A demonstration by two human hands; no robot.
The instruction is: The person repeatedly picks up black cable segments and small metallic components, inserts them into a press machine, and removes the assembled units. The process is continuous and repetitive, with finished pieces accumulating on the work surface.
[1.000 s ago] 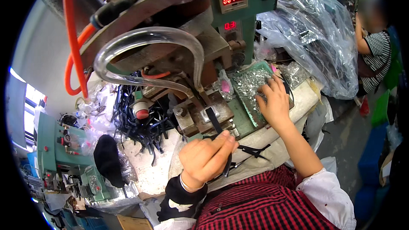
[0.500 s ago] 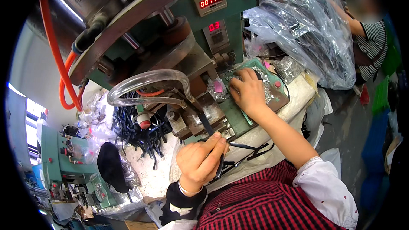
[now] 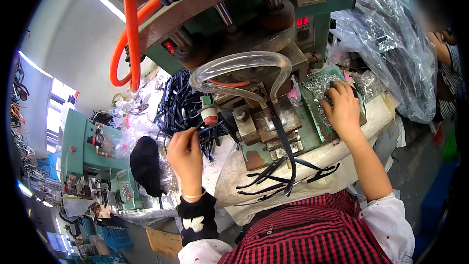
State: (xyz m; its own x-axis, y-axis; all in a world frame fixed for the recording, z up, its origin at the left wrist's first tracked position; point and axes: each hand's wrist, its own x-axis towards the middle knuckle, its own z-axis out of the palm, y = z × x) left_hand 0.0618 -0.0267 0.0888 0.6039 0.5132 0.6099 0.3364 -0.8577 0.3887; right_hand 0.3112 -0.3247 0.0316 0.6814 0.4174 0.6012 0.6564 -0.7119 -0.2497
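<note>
My left hand is pinched on a thin black strip at the edge of a heap of black strips left of the green press machine. On the right, my right hand rests palm down in a green tray of small shiny metal parts, fingers curled into them. A long black strip lies across the press's metal fixture between the two hands.
Several black strips lie on the cloth-covered bench edge near my body. A clear hose and an orange hose loop over the press. Clear plastic bags sit at right beside another person. A smaller green machine stands at left.
My left hand has moved left from the bench front to the black strip heap. My right hand has stayed in the parts tray, and the view has swung.
</note>
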